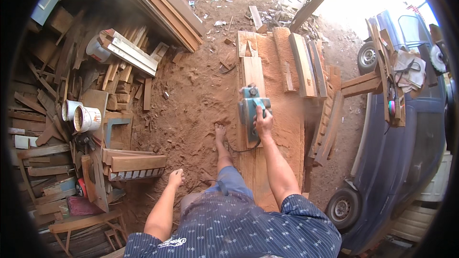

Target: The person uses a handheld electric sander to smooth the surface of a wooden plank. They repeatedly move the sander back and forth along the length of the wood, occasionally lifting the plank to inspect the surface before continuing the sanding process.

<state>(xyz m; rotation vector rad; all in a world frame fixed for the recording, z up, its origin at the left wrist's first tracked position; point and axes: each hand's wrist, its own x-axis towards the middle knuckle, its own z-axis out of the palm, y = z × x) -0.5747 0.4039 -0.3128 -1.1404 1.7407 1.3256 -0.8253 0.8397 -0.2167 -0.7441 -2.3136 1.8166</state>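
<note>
My right hand point(264, 124) grips the rear handle of a teal handheld electric planer point(251, 109). The planer rests on a pale wooden board point(254, 70), and its black cord point(238, 150) trails off the back toward my legs. Under the board is a long wooden workbench point(252, 172) strewn with reddish shavings point(287, 129). A blurred spray of dust shows just right of the planer. My left hand point(176, 178) hangs empty over the dirt floor, its fingers loosely curled, near a stack of cut boards point(138, 163).
Timber pieces point(303, 64) lie along the bench's right side. A blue vehicle point(391, 143) stands farther right, beside a wooden stand point(385, 79) holding loose items. Scrap wood point(122, 75) and white buckets point(87, 118) crowd the left. Long planks point(168, 3) lean at upper left.
</note>
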